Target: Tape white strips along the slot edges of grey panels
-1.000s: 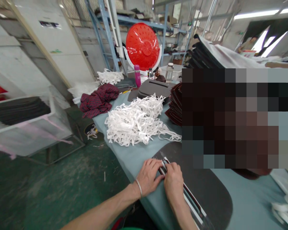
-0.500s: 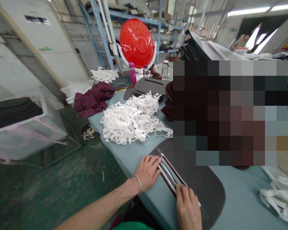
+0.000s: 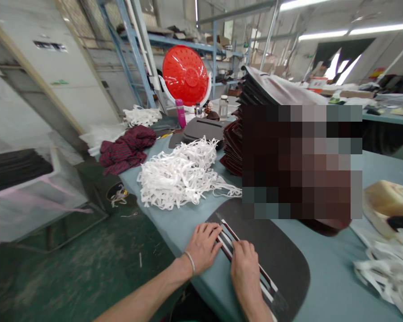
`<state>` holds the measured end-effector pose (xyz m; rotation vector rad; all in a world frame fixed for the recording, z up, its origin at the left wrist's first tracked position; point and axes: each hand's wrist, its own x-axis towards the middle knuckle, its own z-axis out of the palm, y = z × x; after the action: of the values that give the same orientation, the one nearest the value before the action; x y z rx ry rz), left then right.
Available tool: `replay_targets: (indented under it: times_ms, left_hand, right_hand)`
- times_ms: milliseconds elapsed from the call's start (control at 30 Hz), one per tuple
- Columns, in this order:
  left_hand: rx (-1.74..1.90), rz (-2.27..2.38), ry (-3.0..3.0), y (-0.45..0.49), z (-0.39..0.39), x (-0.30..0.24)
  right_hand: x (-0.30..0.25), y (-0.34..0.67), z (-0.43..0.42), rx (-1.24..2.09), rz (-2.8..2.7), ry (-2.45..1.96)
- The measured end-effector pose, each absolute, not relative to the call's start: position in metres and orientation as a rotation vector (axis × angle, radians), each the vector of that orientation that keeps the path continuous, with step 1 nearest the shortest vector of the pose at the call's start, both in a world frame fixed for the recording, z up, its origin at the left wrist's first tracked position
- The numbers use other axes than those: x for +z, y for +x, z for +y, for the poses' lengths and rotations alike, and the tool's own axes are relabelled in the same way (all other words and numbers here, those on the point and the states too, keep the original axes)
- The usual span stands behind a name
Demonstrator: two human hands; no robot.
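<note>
Lower centre: flattish left hand (image 3: 204,247) and curled right hand (image 3: 245,270), grips unclear, apparently align white strip (image 3: 226,242) on dark panel (image 3: 282,255), likely needing even pressure next.

dark grey panel (image 3: 284,252): rounded corners, flat on tabletop (image 3: 332,273) | slot (image 3: 263,281): long, reddish-brown edging | white strips (image 3: 226,242): narrow, lengthwise along slot, partly covered
</note>
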<state>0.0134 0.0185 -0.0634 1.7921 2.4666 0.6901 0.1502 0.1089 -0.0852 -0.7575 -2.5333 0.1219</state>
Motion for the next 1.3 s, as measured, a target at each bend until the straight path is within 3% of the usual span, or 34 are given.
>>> replay_targets:
  times_ms: [300,733,867,1100,1300]
  left_hand:
    - [0.725,2.445,1.791,0.010,0.018,-0.066]
    - [0.753,2.488,1.841,0.012,0.018,-0.070]
    - [0.699,2.488,1.847,0.014,0.019,-0.074]
    - [0.670,2.497,1.890,0.013,0.022,-0.078]
    - [0.653,2.324,2.011,0.070,0.027,-0.065]
  right_hand:
    - [-0.084,0.113,0.099,-0.074,-2.560,-0.617]
    - [-0.090,0.233,0.093,-0.304,-2.686,-0.602]
    - [-0.084,0.268,0.093,-0.185,-2.684,-0.624]
    - [-0.086,0.282,0.099,0.375,-2.431,-0.762]
    - [-0.098,0.284,0.101,0.411,-2.438,-0.705]
